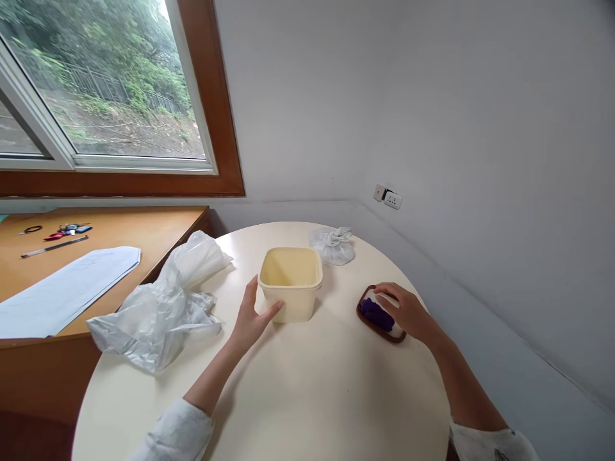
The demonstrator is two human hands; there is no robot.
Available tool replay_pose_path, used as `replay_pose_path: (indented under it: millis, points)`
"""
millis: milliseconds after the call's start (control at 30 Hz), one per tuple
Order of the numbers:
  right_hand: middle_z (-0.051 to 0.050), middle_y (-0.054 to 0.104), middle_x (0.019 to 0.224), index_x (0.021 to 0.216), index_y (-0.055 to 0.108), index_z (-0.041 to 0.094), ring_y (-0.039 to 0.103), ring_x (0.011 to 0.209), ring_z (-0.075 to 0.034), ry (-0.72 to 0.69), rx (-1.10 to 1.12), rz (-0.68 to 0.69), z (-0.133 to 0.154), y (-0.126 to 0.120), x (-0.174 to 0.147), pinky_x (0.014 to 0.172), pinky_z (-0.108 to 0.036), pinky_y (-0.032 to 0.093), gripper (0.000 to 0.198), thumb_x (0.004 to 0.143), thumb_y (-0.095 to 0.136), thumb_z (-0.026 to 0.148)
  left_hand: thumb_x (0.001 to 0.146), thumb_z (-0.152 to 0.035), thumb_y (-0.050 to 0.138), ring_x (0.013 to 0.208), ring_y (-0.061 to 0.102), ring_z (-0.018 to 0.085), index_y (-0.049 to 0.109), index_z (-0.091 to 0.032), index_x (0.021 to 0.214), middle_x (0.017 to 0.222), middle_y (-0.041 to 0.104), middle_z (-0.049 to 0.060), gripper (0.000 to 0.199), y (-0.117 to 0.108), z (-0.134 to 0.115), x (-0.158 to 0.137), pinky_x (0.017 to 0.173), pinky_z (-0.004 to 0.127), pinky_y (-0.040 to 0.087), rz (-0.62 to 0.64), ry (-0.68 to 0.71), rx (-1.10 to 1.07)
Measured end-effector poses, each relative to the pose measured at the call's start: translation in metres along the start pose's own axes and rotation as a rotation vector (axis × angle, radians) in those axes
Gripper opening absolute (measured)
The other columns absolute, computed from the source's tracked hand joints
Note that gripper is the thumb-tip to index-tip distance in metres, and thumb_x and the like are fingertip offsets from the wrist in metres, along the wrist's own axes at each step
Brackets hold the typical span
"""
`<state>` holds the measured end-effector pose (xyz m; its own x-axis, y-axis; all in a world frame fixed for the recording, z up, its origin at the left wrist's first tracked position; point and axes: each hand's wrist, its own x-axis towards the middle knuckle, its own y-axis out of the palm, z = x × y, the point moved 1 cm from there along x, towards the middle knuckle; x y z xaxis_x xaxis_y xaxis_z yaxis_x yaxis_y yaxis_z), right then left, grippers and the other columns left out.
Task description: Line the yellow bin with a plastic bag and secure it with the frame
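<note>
A cream plastic container (291,301) stands upright on the round table, its open top showing bare inner walls. My left hand (252,317) grips its left side, thumb on the front and fingers round the side. To the right lies a small brown-rimmed tray or lid (396,338) with a dark purple clump (376,314) on it; I cannot tell what the clump is made of. Over the tray's right side is my right hand (403,310), fingers stretched out and apart, close to the purple clump. Whether its fingertips touch the tray is unclear.
A crumpled clear plastic bag (163,314) lies at the table's left. A knotted plastic bag (334,245) sits behind the container. On the wooden desk (158,224) are papers (72,291), a pen (55,246) and keys (70,229). Walls border the round table (307,397) behind and right.
</note>
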<state>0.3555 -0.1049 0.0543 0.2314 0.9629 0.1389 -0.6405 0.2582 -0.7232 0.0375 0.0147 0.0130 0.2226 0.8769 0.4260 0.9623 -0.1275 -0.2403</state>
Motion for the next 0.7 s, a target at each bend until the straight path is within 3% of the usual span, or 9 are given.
replay_pose_path:
  millis: [133, 233, 300, 400, 700]
  points:
    - [-0.003, 0.053, 0.123, 0.112, 0.055, 0.028, 0.051, 0.11, -0.021, -0.039, 0.101, 0.079, 0.031, 0.02, 0.006, 0.092, -0.037, 0.041, 0.035, 0.082, 0.045, 0.043, 0.07, -0.032, 0.068, 0.118, 0.044, 0.023, 0.042, -0.024, 0.121, 0.121, 0.049, 0.007, 0.058, -0.002, 0.006, 0.0, 0.103, 0.043, 0.032, -0.085, 0.049, 0.027]
    - [-0.006, 0.04, 0.137, 0.133, 0.035, 0.028, 0.04, 0.123, -0.024, -0.081, 0.206, 0.188, 0.052, 0.053, 0.01, 0.098, -0.041, 0.036, 0.058, 0.08, 0.05, 0.045, 0.072, -0.031, 0.066, 0.111, 0.049, 0.021, 0.045, -0.022, 0.114, 0.114, 0.053, 0.006, 0.048, -0.002, 0.005, -0.002, 0.101, 0.042, 0.035, -0.124, 0.059, 0.04]
    - [-0.006, 0.031, 0.143, 0.138, 0.026, 0.027, 0.032, 0.128, -0.024, -0.148, 0.295, 0.236, 0.062, 0.08, 0.015, 0.103, -0.043, 0.03, 0.067, 0.079, 0.052, 0.043, 0.073, -0.031, 0.065, 0.107, 0.051, 0.021, 0.046, -0.022, 0.112, 0.112, 0.054, 0.006, 0.044, -0.003, 0.005, -0.004, 0.099, 0.042, 0.038, -0.145, 0.039, 0.046]
    - [-0.004, 0.03, 0.143, 0.14, 0.018, 0.031, 0.033, 0.128, -0.022, -0.19, 0.459, 0.231, 0.07, 0.114, 0.027, 0.102, -0.044, 0.031, 0.071, 0.079, 0.054, 0.038, 0.075, -0.03, 0.064, 0.105, 0.053, 0.021, 0.046, -0.021, 0.11, 0.11, 0.055, 0.006, 0.04, -0.003, 0.005, -0.006, 0.097, 0.042, 0.04, -0.158, 0.025, 0.033]
    - [-0.007, 0.048, 0.13, 0.132, 0.034, 0.027, 0.044, 0.119, -0.023, -0.173, 0.652, 0.105, 0.063, 0.16, 0.064, 0.099, -0.044, 0.035, 0.06, 0.077, 0.055, 0.041, 0.083, -0.03, 0.053, 0.12, 0.045, 0.021, 0.045, -0.023, 0.122, 0.125, 0.052, 0.007, 0.041, -0.007, 0.003, -0.007, 0.102, 0.038, 0.036, 0.005, -0.018, 0.033]
